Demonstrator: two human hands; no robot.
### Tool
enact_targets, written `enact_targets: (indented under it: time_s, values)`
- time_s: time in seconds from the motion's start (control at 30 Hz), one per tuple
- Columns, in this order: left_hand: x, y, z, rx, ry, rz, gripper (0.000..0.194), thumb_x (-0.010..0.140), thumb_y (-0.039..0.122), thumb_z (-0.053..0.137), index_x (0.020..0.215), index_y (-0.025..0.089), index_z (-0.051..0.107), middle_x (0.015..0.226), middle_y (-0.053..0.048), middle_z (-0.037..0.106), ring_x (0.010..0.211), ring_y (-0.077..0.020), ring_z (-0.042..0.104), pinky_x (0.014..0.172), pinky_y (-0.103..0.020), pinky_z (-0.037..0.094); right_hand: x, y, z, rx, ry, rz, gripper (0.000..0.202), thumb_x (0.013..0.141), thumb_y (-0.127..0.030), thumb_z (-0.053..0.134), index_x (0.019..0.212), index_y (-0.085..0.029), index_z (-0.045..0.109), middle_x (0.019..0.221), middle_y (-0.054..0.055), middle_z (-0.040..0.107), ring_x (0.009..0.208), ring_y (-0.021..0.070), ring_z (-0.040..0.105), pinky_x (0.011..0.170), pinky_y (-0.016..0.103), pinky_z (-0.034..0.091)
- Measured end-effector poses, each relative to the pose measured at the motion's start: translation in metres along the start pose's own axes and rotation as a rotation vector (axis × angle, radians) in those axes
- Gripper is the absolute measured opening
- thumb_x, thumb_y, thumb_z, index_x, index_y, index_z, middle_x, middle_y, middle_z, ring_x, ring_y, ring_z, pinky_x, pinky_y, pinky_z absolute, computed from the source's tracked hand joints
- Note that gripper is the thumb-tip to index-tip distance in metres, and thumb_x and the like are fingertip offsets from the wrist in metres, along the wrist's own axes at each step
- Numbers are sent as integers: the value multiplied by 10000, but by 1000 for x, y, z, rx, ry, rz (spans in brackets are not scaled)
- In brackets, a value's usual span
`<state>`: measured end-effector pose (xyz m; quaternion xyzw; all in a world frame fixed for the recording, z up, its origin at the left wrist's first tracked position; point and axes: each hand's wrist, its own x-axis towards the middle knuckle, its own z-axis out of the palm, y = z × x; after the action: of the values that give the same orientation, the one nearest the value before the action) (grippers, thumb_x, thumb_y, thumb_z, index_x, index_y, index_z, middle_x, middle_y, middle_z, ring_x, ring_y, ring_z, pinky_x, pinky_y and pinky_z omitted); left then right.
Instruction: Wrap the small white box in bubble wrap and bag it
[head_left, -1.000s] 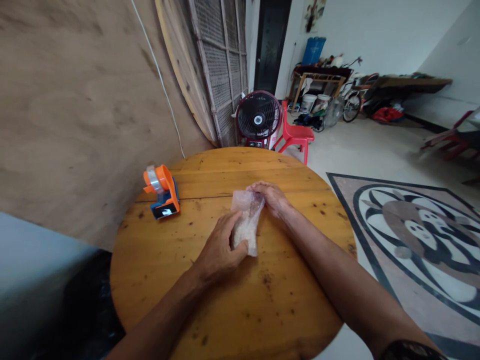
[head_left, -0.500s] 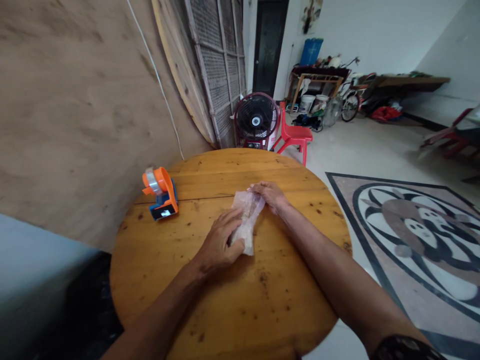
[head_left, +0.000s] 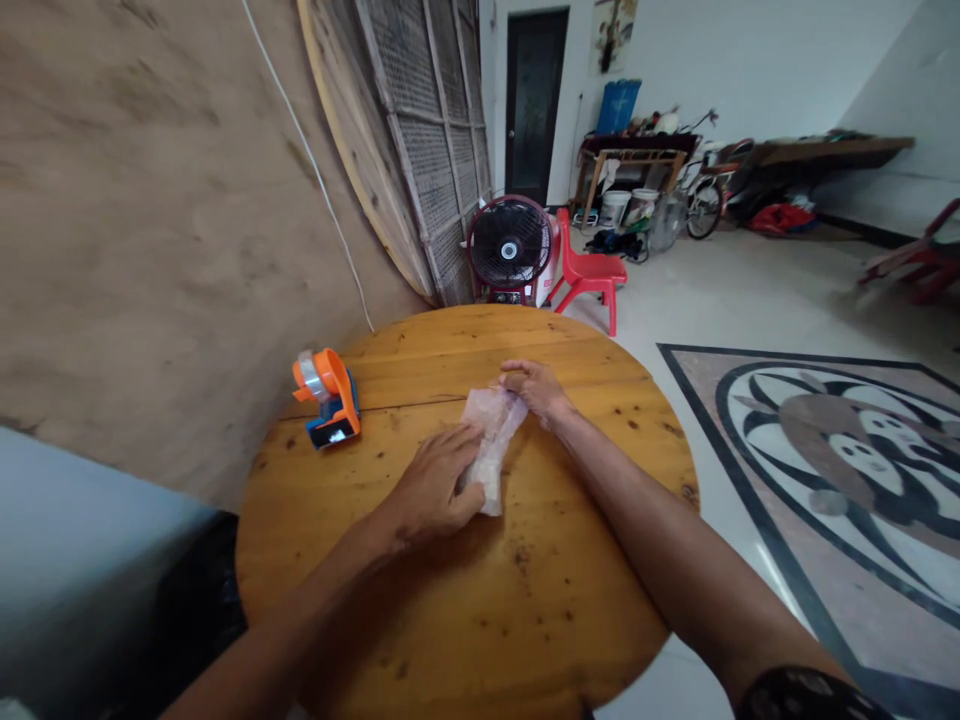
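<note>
A pale, translucent bubble-wrap packet lies on the round wooden table. My left hand grips its near left side, thumb at the near end and fingers across the top. At the far right corner my right hand pinches the loose edge of the wrap between thumb and fingers. Whatever is inside the wrap cannot be made out. To the left, apart from both hands, stands an orange and blue tape dispenser with a roll of clear tape.
Beyond the table's far edge stand a fan and a red plastic chair. A brown wall panel with a hanging white cord borders the table's left side. Patterned floor tiles lie to the right.
The view has shifted slightly. My right hand's fingers have lifted a little at the far edge of the wrap; my left hand stays on the packet.
</note>
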<state>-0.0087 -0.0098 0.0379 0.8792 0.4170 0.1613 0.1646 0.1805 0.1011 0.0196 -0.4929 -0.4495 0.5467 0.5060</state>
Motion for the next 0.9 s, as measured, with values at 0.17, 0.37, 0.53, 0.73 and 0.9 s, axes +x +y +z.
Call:
enact_targets:
  time_s: [0.17, 0.37, 0.53, 0.73, 0.9]
  values:
    - [15, -5, -10, 31, -90, 143, 256, 719, 230, 507, 924, 160, 645, 1373, -135, 518, 1321, -343, 410, 1110, -507, 311, 0, -2, -1, 24, -21, -65, 192, 642, -187, 634, 833, -189, 613, 556, -60, 616, 525, 97, 532, 569, 233, 409]
    - [18, -20, 0, -71, -89, 200, 426, 768, 306, 494, 1149, 143, 594, 1385, -156, 488, 1347, -349, 367, 1124, -509, 281, 1, 1, -1, 106, -76, 30, 167, 680, -196, 664, 842, -179, 629, 632, -25, 673, 552, 104, 584, 570, 231, 437]
    - [16, -24, 3, -154, -70, 183, 545, 772, 310, 495, 1298, 164, 505, 1422, -140, 470, 1368, -343, 349, 1129, -509, 262, 4, 0, -3, 174, -79, 94, 158, 697, -154, 669, 852, -179, 648, 804, 37, 726, 689, 133, 660, 705, 273, 506]
    - [17, -26, 2, -153, -86, 154, 578, 762, 327, 509, 1309, 142, 488, 1461, -155, 427, 1396, -347, 308, 1134, -512, 245, -2, -15, -18, -115, -128, -110, 236, 667, -225, 729, 902, -222, 709, 952, 27, 710, 867, 170, 641, 731, 277, 484]
    - [18, -25, 2, -171, -70, 153, 564, 750, 320, 505, 1283, 137, 502, 1452, -161, 438, 1394, -351, 311, 1129, -526, 240, -16, -23, -20, -315, -352, -130, 497, 573, -189, 793, 1058, -240, 701, 1025, 38, 665, 987, 190, 589, 776, 294, 483]
